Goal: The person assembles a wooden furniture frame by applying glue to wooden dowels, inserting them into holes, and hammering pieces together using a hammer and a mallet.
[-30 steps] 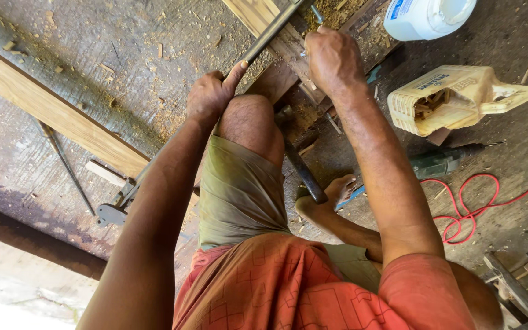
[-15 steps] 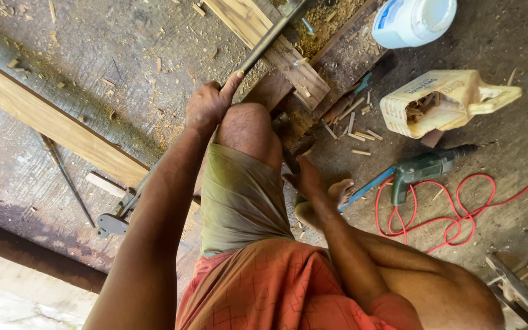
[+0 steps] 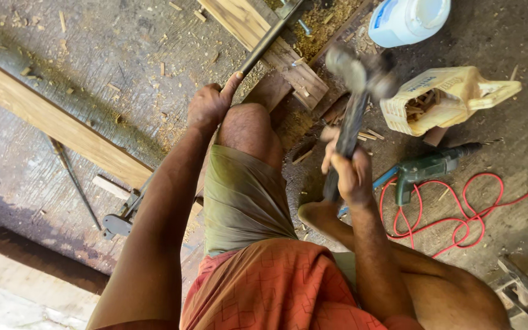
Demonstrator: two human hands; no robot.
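Right hand [image 3: 351,174] wrapped tight round the dark handle of a hammer [image 3: 355,91], head raised and blurred above the wood block [image 3: 288,79]; left hand [image 3: 210,104] closed on a long metal bar [image 3: 264,46], thumb up along it, beside the bent knee; green power drill [image 3: 432,168] with red cord [image 3: 459,214] on the floor, well apart from the white jug [image 3: 407,21].

A rough woodworking shop: wood chips [image 3: 123,67] and sawdust litter the concrete floor [image 3: 508,140], planks [image 3: 56,122] lie about, a green power drill [image 3: 429,168] trails its red cord [image 3: 459,220], and a long bar clamp [image 3: 126,208] rests nearby.
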